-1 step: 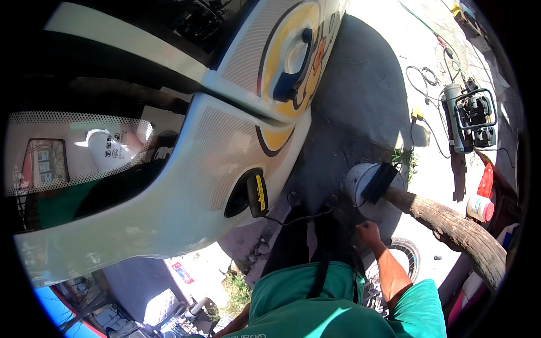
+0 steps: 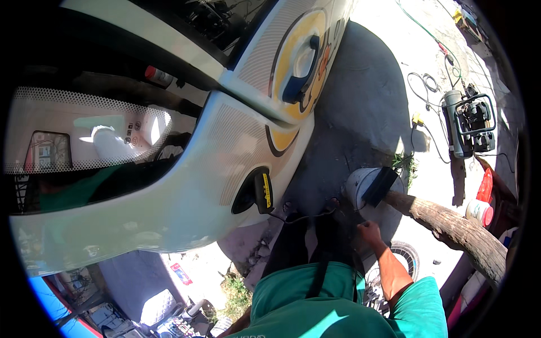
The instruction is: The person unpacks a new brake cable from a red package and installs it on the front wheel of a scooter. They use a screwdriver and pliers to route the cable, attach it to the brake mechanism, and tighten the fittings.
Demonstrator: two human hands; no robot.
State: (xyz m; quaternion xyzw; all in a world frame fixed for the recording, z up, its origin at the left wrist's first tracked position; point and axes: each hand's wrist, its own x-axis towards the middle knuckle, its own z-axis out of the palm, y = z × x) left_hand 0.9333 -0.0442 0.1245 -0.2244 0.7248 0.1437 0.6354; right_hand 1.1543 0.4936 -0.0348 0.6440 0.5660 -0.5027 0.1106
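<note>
sunlit outdoor yard [image 2: 389, 25], parked white car [image 2: 189, 205], rough log [image 2: 445, 223], what looks like a compressor [image 2: 457, 125]

The car [image 2: 169, 211] has smooth, glossy paint, a shiny glass window [image 2: 56, 118] and a sleek plastic-looking handle [image 2: 297, 93]. In its side, the plug [image 2: 263, 192] looks like matt plastic, its cable [image 2: 307, 217] rubbery. Right of the car, a dull-finished box [image 2: 380, 186] tops a smooth plastic-looking bucket [image 2: 357, 183]; farther right, the log [image 2: 445, 225] is rough, weathered wood and the cylinder [image 2: 455, 127] metallic-looking. Nearer the wearer than the car, the shirt [image 2: 304, 287] is matt cloth.
</note>
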